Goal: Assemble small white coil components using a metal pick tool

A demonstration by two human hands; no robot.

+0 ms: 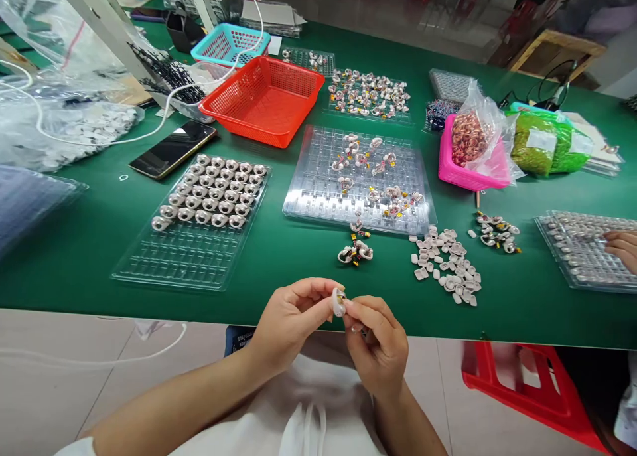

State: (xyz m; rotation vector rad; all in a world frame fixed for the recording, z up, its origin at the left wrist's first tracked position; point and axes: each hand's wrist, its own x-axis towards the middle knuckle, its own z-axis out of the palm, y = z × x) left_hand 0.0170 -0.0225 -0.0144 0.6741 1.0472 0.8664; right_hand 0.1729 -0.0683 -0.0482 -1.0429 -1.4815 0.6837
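Note:
Between thumb and fingers, my left hand grips a small white curved housing with a gold strip inside, just past the table's front edge. My right hand is closed, its fingertips pressed to the housing's right side. Something small is tucked under the right fingers, mostly hidden. Ahead on the green table lies a small cluster of similar housings with gold tabs. A clear tray behind them carries more of these parts. Loose white caps lie in a pile to the right.
Rows of finished-looking housings fill the back of a clear tray at left. Beyond stand a phone, a red basket and a blue basket. Rightward are a pink basket and another person's hand over a filled tray.

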